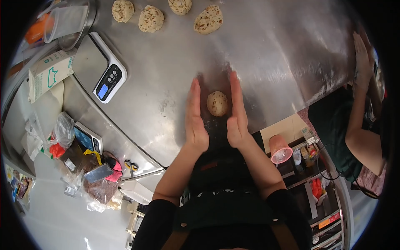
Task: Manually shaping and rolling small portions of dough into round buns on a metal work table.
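**Hands upright on the steel desk (275, 54)**

Your left hand (195, 118) and right hand (237, 116) stand parallel, fingers straight, gripping nothing, likely walling in the dough ball (217, 103); it sits between your palms, seemingly touching neither.

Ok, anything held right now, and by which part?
Nothing held: left hand and right hand flank the dough ball, open, with gaps showing.
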Motion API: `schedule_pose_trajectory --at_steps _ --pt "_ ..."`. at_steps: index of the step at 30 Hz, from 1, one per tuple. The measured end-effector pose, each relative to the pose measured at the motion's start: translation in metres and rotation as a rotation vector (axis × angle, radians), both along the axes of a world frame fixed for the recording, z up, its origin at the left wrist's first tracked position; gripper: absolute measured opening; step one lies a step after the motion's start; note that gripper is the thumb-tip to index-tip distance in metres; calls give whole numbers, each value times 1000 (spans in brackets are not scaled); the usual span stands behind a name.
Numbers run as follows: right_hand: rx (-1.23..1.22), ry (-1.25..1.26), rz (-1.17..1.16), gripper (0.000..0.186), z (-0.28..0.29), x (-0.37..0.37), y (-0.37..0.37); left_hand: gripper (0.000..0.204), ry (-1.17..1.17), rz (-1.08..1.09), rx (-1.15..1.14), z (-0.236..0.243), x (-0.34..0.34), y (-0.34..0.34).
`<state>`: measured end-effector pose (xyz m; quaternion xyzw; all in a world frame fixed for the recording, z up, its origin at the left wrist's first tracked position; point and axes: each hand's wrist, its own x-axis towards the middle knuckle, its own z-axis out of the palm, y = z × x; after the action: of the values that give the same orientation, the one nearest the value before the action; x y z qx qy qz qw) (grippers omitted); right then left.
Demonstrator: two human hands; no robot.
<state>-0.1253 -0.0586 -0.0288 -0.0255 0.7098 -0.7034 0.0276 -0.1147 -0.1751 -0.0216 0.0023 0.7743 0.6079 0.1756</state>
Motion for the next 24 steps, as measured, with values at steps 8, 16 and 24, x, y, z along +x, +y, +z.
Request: schedule_pose_trajectory --at_steps 8,16,24 --pt "-13 -9 23 81 -1 -9 2 72 -49 -32 -55 13 -6 5" --pt "-64 -40 62 81 2 -20 4 66 231 -35 -47 -7 6 6" --pt "-45 -29 64 78 -1 -11 3 68 133 39 -65 -5 19 9"
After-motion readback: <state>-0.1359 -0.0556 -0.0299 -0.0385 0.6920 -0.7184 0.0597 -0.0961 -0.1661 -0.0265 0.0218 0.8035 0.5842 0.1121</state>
